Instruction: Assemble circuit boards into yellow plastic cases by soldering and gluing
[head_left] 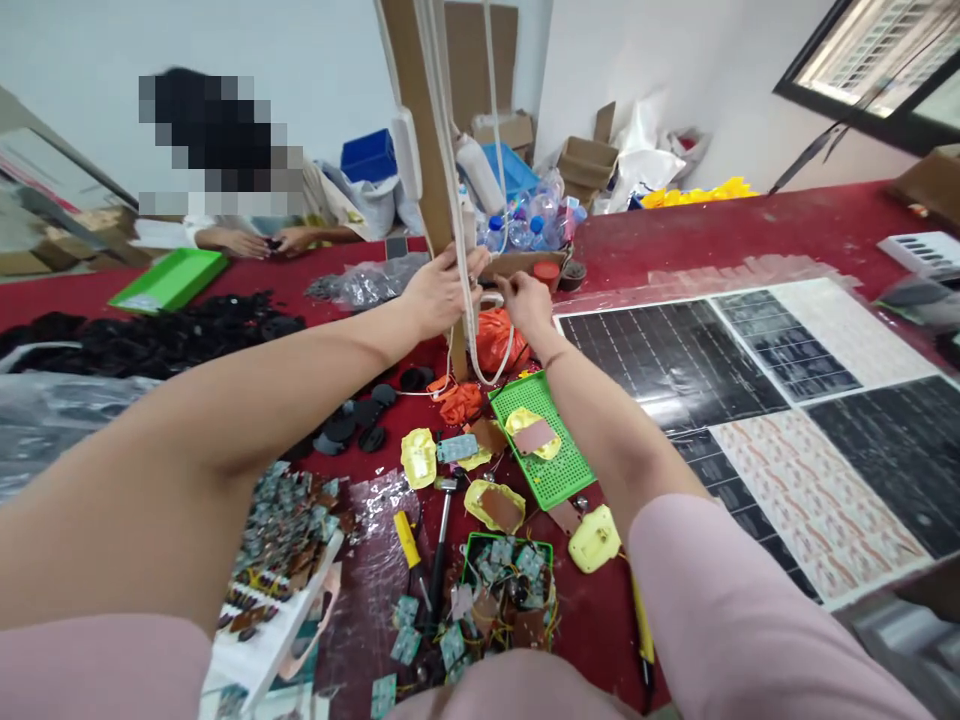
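My left hand [441, 290] reaches to the brown post [421, 130], its fingers stretched out behind the hanging white cord [469, 325]. Close by on the right, my right hand [527, 305] has its fingertips pinched together; what they hold, if anything, is too small to make out. The cord runs down the post and loops below both hands. An orange-red plastic bag [495, 340] lies under them. Nearer to me, a green perforated tray [559, 470] carries a yellow plastic shell [527, 420] with a board on it. More yellow shells [418, 458] lie around.
A hammer [444, 525], a yellow-handled screwdriver [407, 540] and heaped circuit boards [289, 525] lie in front of me. Black parts [150, 335] cover the left side. Printed sheets [667, 360] spread on the right. Across the table, a person's hands [274, 243] work beside a green tray [169, 282].
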